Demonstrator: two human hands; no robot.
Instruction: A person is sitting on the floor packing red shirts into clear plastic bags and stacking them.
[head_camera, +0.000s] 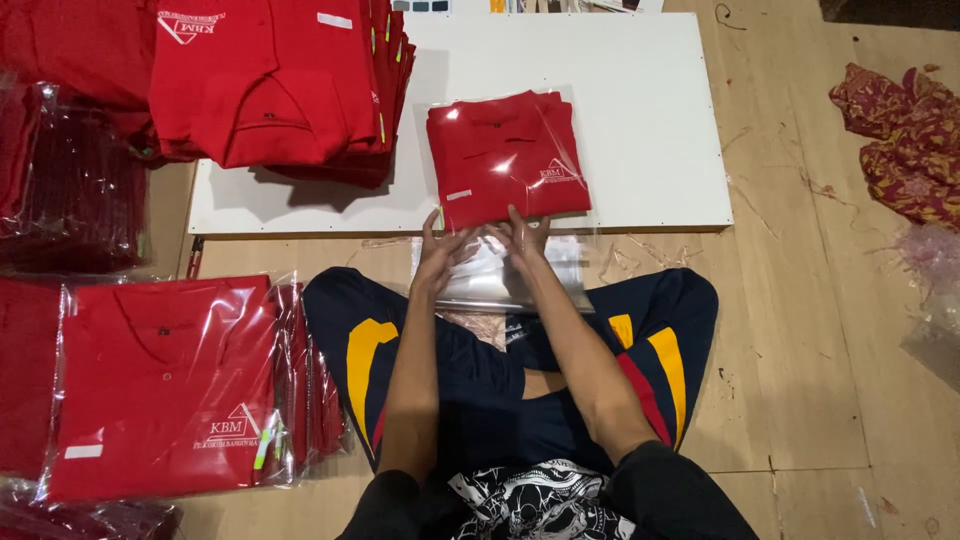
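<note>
Crossed legs in dark trousers with yellow and red stripes (500, 370) fill the lower middle of the frame. Both forearms reach up the frame to a folded red shirt in a clear bag (507, 158), which lies on a white board (650, 120). Left hand (440, 250) and right hand (520, 238) pinch the bag's open flap at its lower edge; glare makes the flap's edge hard to trace. At lower left a stack of bagged red shirts (160, 385) carries white patches. At upper left, unbagged red shirts (280, 80) are cut off by the frame.
</note>
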